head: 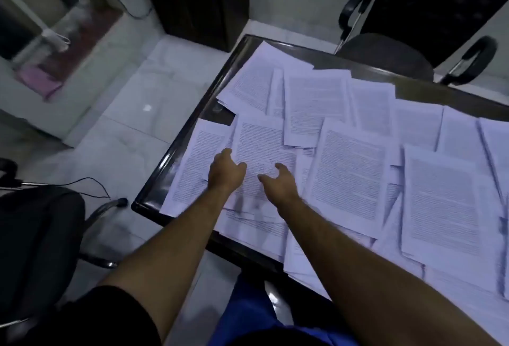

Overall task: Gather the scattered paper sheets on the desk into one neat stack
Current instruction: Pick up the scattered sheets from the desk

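Head view: the desk (192, 130) runs from the centre of the frame to the right edge, and printed paper sheets (352, 175) cover most of its top in overlapping, skewed layers. No stack exists yet. Some sheets overhang the near edge at lower centre.

Both arms reach in from the bottom of the frame toward the left end of the spread. The left hand (226, 172) and the right hand (281, 183) sit just left of centre, near each other, above one sheet (261, 147) that lies on top of its neighbours. The fingers of both hands are loosely curved and spread, thumbs turned inward. Neither hand holds anything. Whether the fingertips touch the paper cannot be told; motion blur softens the area.

Judged step: the opening of the gather. The hands are positioned to take the first sheet or to sweep the left group together.

The next move calls for the following:
- Bring the fingers down on the sheet's left and right edges.
- Draw the adjacent sheets inward without creasing them.
- Mind the overhanging sheets at the near edge; a careless sweep could push them off.

A dark chair (391, 53) stands behind the desk at upper right. Another chair (41, 235) occupies the lower left.
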Demonstrator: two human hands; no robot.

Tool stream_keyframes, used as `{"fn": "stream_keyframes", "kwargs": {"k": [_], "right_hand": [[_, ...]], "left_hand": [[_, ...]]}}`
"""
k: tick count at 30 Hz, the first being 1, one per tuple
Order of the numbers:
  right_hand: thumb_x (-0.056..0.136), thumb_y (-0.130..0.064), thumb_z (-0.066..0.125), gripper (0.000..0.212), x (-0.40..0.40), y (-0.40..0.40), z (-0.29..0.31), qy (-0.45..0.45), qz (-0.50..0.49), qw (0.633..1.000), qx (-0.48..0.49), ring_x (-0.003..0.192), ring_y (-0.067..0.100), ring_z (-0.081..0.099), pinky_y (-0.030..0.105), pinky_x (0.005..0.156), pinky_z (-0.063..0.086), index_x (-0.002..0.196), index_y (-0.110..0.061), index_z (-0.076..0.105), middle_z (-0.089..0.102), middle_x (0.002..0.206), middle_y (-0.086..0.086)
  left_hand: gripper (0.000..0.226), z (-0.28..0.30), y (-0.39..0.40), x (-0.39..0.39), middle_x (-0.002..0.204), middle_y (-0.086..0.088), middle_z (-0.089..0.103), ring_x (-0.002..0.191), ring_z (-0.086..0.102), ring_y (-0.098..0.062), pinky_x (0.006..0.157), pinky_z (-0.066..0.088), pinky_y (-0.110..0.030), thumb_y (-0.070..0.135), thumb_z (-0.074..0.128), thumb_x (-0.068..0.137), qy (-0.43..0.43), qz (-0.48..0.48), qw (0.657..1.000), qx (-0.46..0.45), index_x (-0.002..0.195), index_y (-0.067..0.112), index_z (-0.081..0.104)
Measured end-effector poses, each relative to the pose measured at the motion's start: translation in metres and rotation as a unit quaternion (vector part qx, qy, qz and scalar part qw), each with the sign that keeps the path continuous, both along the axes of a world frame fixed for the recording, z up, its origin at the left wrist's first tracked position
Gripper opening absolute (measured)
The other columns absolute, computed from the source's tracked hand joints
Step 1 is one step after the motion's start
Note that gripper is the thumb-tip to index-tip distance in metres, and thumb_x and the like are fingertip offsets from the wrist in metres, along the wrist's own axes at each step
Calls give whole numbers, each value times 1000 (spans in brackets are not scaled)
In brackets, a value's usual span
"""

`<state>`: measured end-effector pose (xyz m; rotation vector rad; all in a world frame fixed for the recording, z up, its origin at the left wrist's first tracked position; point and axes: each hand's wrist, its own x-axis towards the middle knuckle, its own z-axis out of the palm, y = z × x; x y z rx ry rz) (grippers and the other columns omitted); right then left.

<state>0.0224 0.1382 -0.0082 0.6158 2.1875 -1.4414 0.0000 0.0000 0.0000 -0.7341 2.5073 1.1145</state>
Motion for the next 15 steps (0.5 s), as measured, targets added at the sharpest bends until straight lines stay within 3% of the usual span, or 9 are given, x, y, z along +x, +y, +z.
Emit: {"fn": "stream_keyframes", "kwargs": {"k": [3, 6, 12, 15], "right_hand": [[80, -45, 65, 71, -4, 2, -14, 30, -5, 986, 163, 130, 33, 48, 47, 108, 42, 141, -13, 47, 50, 137, 13], [85, -42, 64, 78, -4, 8, -22, 28, -10, 970, 242, 141, 36, 33, 48, 115, 31, 150, -10, 35, 35, 151, 19], [88, -37, 60, 73, -3, -1, -25, 64, 15, 960, 272, 144, 32, 29, 45, 119, 23, 151, -11, 34, 33, 156, 15], [88, -37, 60, 73, -2, -9, -23, 76, 32, 957, 278, 143, 31, 30, 44, 117, 24, 151, -14, 32, 31, 158, 12]], "left_hand": [[66, -10, 10, -19, 136, -18, 52, 122, 52, -37, 100, 48, -46, 39, 68, 84, -21, -15, 997, -73, 138, 7, 45], [68, -17, 26, -23, 129, -15, 59, 113, 59, -36, 92, 54, -47, 37, 72, 80, -42, 12, 999, -26, 136, 9, 44], [32, -28, 20, -16, 115, -11, 68, 101, 64, -33, 84, 55, -37, 21, 64, 84, -62, 29, 998, 7, 115, 10, 60], [30, -30, -9, -17, 114, -12, 69, 97, 65, -34, 84, 57, -39, 20, 61, 84, -79, 59, 995, 15, 112, 12, 66]]}}
